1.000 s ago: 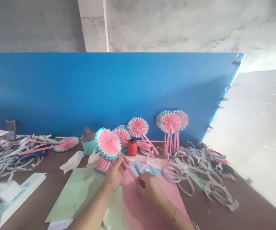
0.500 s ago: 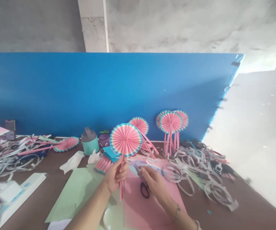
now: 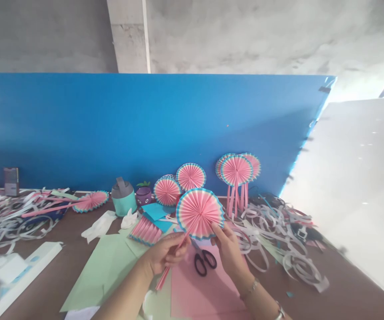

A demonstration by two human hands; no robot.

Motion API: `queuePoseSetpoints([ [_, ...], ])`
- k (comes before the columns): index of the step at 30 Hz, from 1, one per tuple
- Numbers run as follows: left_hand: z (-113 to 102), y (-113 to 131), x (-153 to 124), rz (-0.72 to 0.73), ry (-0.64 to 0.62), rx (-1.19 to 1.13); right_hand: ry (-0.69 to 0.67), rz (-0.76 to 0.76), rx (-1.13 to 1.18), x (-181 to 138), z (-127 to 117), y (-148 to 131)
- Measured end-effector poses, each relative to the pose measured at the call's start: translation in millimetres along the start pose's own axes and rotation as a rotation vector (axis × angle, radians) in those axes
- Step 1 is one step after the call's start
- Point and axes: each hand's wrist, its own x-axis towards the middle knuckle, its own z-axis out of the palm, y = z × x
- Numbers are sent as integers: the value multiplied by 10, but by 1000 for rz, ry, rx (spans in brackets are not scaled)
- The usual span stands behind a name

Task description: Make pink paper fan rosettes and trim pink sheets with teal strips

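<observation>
A round pleated paper fan (image 3: pixel 198 211), pink with a cream and blue edge, is held up in front of me. My left hand (image 3: pixel 167 253) is closed around its pink paper handle, whose lower end sticks out below the fist. My right hand (image 3: pixel 227 246) pinches the fan's lower right edge, thumb on the near face and the other fingers mostly hidden behind. Scissors (image 3: pixel 205 262) with black handles lie on the pink paper sheet (image 3: pixel 201 293) between my wrists; the fan partly covers their blades.
More fans (image 3: pixel 236 170) lean against the blue partition (image 3: pixel 112 129). White paper strips (image 3: pixel 303 266) tangle at right, others at left. Green sheets (image 3: pixel 95 266), a folded pink paper piece (image 3: pixel 145 231), a teal cup (image 3: pixel 124 200), a purple pot (image 3: pixel 143 195) and a power strip (image 3: pixel 28 271) share the table.
The fan has moved right and down, tilting. My right hand has left the scissors, now lying on the pink sheet, and has taken the fan's edge. Leaning fans behind have come into view.
</observation>
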Motion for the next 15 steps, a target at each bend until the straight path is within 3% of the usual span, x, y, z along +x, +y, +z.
queuePoseSetpoints([
  [9, -35, -1, 13, -5, -31, -13, 33, 25, 72, 15, -18, -60],
  [15, -41, 20, -12, -20, -30, 13, -60, 54, 108, 51, -70, -52],
])
